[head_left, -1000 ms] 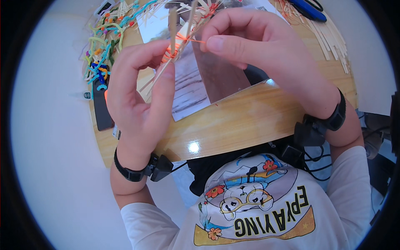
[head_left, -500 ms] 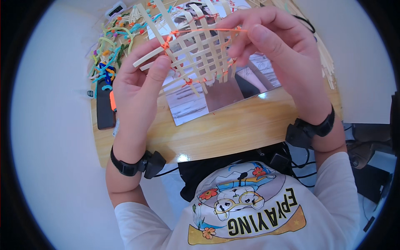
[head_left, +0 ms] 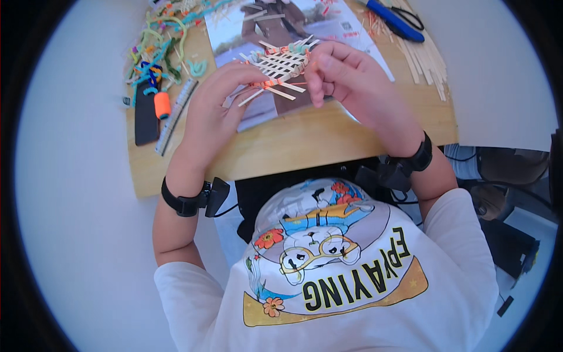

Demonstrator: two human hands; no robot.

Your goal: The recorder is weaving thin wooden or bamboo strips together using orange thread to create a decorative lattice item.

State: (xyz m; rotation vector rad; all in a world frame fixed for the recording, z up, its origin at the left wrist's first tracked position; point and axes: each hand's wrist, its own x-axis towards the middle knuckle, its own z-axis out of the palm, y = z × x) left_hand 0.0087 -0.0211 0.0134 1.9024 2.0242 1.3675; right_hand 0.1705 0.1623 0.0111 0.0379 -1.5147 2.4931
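Observation:
A woven lattice of pale bamboo strips (head_left: pixel 281 63), tied at its corners and edges with orange thread, is held tilted above a glossy printed sheet. My left hand (head_left: pixel 226 94) is closed on its near left corner, where strip ends stick out past the fingers. From that corner an orange thread (head_left: pixel 298 83) runs to the right. My right hand (head_left: pixel 352 79) is just right of the lattice, thumb and fingers pinched on the thread. The curled fingers hide the thread's end.
The printed sheet (head_left: pixel 258 114) lies on the wooden table (head_left: pixel 305 144). At left are an orange thread spool (head_left: pixel 162 105), a ruler (head_left: pixel 176 117), a black phone-like slab (head_left: pixel 146 120) and tangled pipe cleaners (head_left: pixel 155 70). At right are loose bamboo strips (head_left: pixel 428 61) and a blue-handled tool (head_left: pixel 399 23).
The lattice has been tipped flatter and now shows smaller. My right hand has come lower, still with the orange thread. The whole view has shifted, bringing the blue-handled tool into sight.

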